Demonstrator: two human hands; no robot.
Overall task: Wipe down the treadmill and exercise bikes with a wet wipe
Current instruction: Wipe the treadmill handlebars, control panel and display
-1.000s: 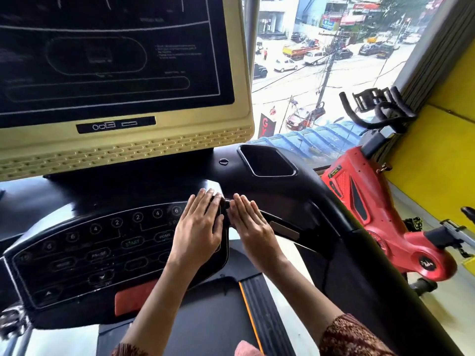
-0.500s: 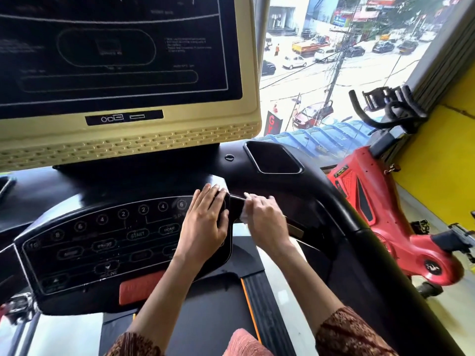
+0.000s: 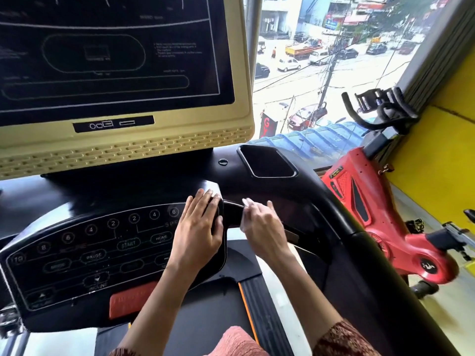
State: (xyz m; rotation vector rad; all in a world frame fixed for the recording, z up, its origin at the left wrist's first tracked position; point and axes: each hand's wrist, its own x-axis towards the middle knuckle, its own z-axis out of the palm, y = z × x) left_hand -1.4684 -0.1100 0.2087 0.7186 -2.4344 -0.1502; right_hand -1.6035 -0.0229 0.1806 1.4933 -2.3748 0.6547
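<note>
A: Right, item one: the left hand?

B: Left hand (image 3: pixel 199 227): fingers straight and close together, palm flat on the right end of the control panel (image 3: pixel 102 253) of the treadmill (image 3: pixel 180 181). The fingertips reach the panel's top edge. It holds nothing.

A: Item two: the right hand?

B: Right hand (image 3: pixel 264 227): fingers curled, gripping a wet wipe (image 3: pixel 247 204). The wipe is white and crumpled, showing at the fingertips and along the hand's left side.

A: Location of the wipe?

B: At the dark grip bar (image 3: pixel 231 211) just right of the panel. It appears to touch the bar, though blur makes that uncertain. The two hands are near each other but apart.

A: Remaining stock?

B: One display screen (image 3: pixel 115 60) above the panel. One recessed tray (image 3: pixel 267 161) to its right. One red exercise bike (image 3: pixel 359 201), well apart on the right, beside a yellow wall (image 3: pixel 437 163).
</note>
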